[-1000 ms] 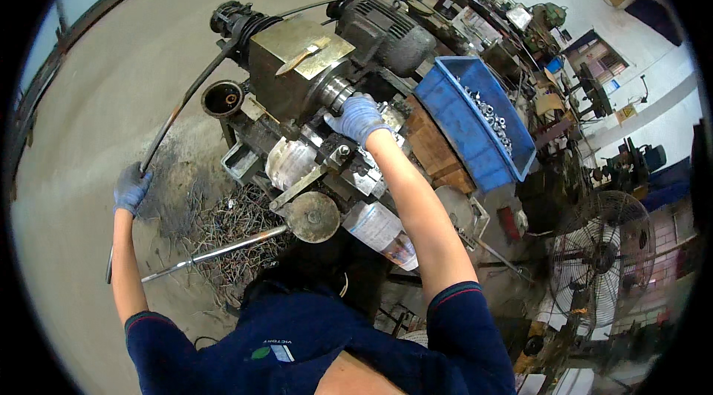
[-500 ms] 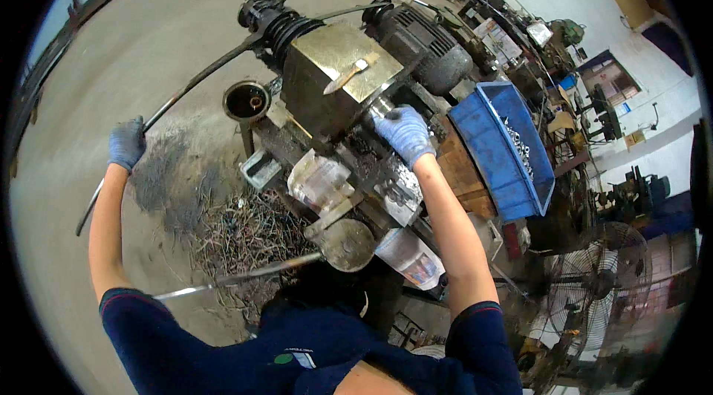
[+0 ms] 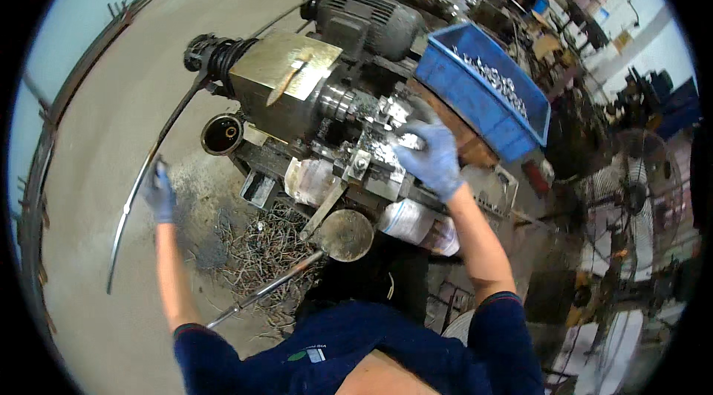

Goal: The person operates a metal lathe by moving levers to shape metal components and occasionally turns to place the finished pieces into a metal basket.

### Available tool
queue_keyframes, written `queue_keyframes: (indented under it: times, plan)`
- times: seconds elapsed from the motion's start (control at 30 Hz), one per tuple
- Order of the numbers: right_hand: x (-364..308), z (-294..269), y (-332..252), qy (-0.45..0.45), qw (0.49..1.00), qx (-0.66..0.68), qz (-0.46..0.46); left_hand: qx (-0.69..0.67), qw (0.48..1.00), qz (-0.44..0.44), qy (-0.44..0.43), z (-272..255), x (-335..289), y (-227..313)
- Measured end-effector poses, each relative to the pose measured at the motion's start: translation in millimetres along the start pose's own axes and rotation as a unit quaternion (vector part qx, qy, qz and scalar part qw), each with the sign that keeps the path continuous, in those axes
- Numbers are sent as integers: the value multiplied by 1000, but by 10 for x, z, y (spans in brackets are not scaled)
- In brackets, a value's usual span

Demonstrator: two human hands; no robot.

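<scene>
My left hand (image 3: 158, 198), in a blue-grey glove, is just right of a long bent metal lever (image 3: 128, 209). It is smeared by motion, and whether its fingers touch the lever is unclear. My right hand (image 3: 433, 157), gloved alike, hovers over the chip-covered slide (image 3: 382, 150) of a greasy lathe-like machine. Its thumb and fingers curl toward each other around a small shiny spot that I cannot make out. Left of that hand, a bright round chuck (image 3: 336, 102) juts from the headstock (image 3: 278, 109). A brush (image 3: 286, 83) lies on the brass-coloured top cover (image 3: 319, 61).
A blue bin (image 3: 486, 124) of small metal parts stands right of the machine. Behind the headstock sits a motor (image 3: 368, 20). A round pot (image 3: 222, 134) is at the left, metal shavings (image 3: 260, 254) cover the floor below. A second lever (image 3: 267, 291) reaches toward me.
My right hand has come away from the chuck, moving right and nearer me. The left lever has swung, and my left hand has shifted to its right side. The view has turned.
</scene>
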State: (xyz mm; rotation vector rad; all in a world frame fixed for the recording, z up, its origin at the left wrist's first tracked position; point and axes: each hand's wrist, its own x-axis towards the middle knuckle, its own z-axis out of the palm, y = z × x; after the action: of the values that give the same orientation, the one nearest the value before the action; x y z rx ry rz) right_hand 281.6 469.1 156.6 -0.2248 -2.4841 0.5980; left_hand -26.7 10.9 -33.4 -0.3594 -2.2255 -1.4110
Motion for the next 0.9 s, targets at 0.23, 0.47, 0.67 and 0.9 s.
queue_keyframes:
  times: [0.23,0.47,0.67,0.9]
  plan:
    - [-1385,-1000,692,3,979,-156,132,294,817,84,-490,1619,-1162,-211]
    - [-2261,-1616,1727,-17,921,-198,336,447,733,142,-493,1464,-749,50]
    - [-2914,-2047,2743,-171,770,-379,483,321,743,23,-587,723,-877,685]
    - [-3308,-2174,3110,-177,693,-437,545,88,748,-52,-656,-80,-1406,1782]
